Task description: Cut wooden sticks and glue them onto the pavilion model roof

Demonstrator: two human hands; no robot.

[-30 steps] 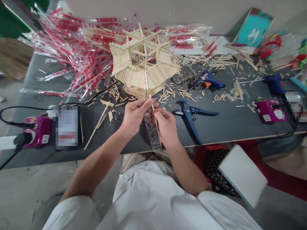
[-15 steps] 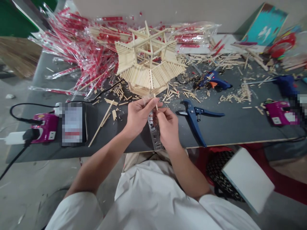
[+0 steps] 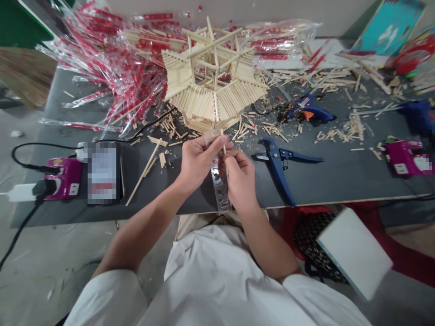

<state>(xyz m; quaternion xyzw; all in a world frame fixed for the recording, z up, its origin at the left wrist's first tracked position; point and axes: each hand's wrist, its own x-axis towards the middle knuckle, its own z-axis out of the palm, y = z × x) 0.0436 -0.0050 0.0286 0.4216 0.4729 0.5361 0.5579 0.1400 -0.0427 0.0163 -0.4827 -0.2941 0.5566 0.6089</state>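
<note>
Where both forearms rise from the lower edge and meet over the near rim of the table [image 3: 340,181]: left hand [image 3: 199,158], palm turned rightward, thumb and fingers pinched on the far end of a clear ruler [image 3: 220,192]. Right hand [image 3: 241,181], knuckles up, fingertips closed on a thin wooden stick [image 3: 223,139] laid against the ruler. Both items: long axis near-to-far, far ends toward the stick model [image 3: 210,86]; the ruler's near end overhangs the table edge.
</note>
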